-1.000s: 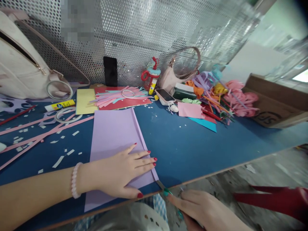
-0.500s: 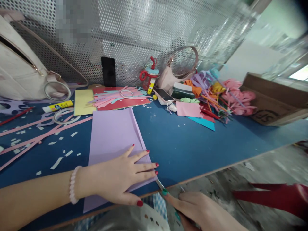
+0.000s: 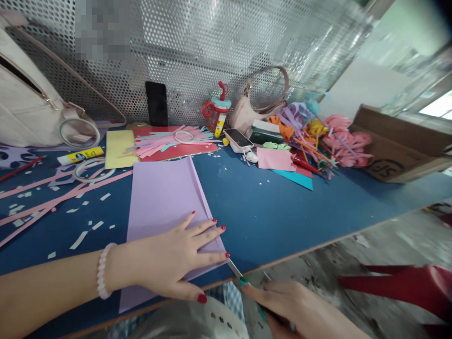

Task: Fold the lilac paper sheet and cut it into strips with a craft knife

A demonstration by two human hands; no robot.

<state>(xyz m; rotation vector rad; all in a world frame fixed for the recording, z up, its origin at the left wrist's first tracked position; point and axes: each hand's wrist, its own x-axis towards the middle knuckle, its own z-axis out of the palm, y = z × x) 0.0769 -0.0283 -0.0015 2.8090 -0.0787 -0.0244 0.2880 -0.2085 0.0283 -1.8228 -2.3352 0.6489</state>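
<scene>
A sheet of lilac paper (image 3: 160, 188) lies on the blue table with a narrow strip folded along its right edge. My left hand (image 3: 174, 259), wearing a pink bead bracelet (image 3: 103, 270), presses flat on it with fingers spread toward that folded edge. At the table's front edge, my right hand (image 3: 282, 301) is closed around a utility knife (image 3: 234, 268). Its thin metal blade reaches the lower right corner of the paper, beside my left fingertips. My right fingers and the table edge hide most of the handle.
Paper strips, white scraps, tape rolls (image 3: 93, 178) and a glue stick (image 3: 80, 156) lie left. Behind are yellow paper (image 3: 120, 146), a phone (image 3: 157, 103) and a red-lidded cup (image 3: 217, 115). Paper flowers (image 3: 342, 136) and a cardboard box (image 3: 395, 155) stand right; a red stool (image 3: 399, 287) is below.
The view has shifted slightly, so the whole scene sits a little further left. My left fingers have spread slightly differently on the paper. The knife stays at the paper's lower corner.
</scene>
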